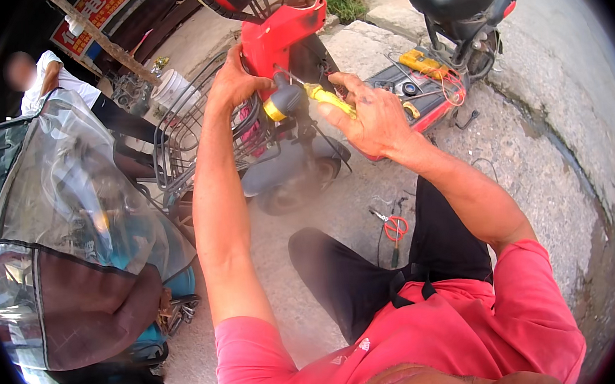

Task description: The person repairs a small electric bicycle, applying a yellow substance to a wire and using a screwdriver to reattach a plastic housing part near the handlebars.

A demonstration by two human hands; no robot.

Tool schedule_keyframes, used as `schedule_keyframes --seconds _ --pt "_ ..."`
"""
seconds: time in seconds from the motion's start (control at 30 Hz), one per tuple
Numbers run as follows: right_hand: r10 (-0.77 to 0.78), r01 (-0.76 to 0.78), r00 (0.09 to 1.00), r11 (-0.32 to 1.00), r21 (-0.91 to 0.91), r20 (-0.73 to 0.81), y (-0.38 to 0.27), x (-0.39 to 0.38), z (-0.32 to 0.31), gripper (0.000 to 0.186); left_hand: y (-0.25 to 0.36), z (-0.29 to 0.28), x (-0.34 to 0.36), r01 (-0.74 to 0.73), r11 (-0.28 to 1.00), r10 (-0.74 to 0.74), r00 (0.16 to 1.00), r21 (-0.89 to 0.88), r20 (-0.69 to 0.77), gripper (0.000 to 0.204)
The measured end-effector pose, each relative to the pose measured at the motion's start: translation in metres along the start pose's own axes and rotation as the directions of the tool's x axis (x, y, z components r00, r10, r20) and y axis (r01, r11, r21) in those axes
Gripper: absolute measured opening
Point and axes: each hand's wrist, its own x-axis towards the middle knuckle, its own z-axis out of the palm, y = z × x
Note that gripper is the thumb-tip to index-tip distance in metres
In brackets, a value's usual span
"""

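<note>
My left hand (230, 86) grips the edge of a red scooter panel (270, 40), its thumb laid toward the screw area. In my right hand (372, 118) is a yellow-handled screwdriver (325, 98), its shaft pointing up and left at the panel's lower part. Whether the tip sits in a screw is too small to tell. Just below the shaft is a dark rounded part with a yellow band (273, 109), close to my left thumb. The scooter's dark front wheel (296, 189) stands underneath, partly blurred.
A wire basket (181, 140) stands left of the scooter, near a white bucket (172, 91). On the footboard lie a yellow meter (424, 64) and wires. Red-handled pliers (395, 227) rest on the ground by my knees. A plastic-covered vehicle (83, 188) and a person (71, 84) are at left.
</note>
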Motion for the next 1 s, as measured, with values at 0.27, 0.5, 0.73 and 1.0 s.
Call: schedule_keyframes --seconds 0.27,0.5,0.73,1.0 --pt "0.358 -0.649 0.734 0.121 0.751 0.577 0.013 0.019 0.009 0.048 -0.002 0.001 0.002 -0.021 1.000 0.021 1.000 0.013 -0.018 0.120" --pt "0.429 -0.605 0.778 0.318 0.730 0.459 0.005 0.014 -0.002 0.051 0.000 -0.001 0.000 -0.009 0.999 0.010 1.000 0.042 -0.012 0.120" --pt "0.040 -0.052 0.995 0.991 0.126 0.091 -0.006 0.000 0.003 0.061 0.002 -0.002 -0.003 0.005 1.000 -0.005 1.000 0.003 -0.006 0.119" --pt "0.112 -0.656 0.706 -0.270 0.705 0.700 0.023 0.010 0.008 0.037 0.001 0.002 0.001 -0.022 1.000 0.022 0.999 -0.004 -0.027 0.119"
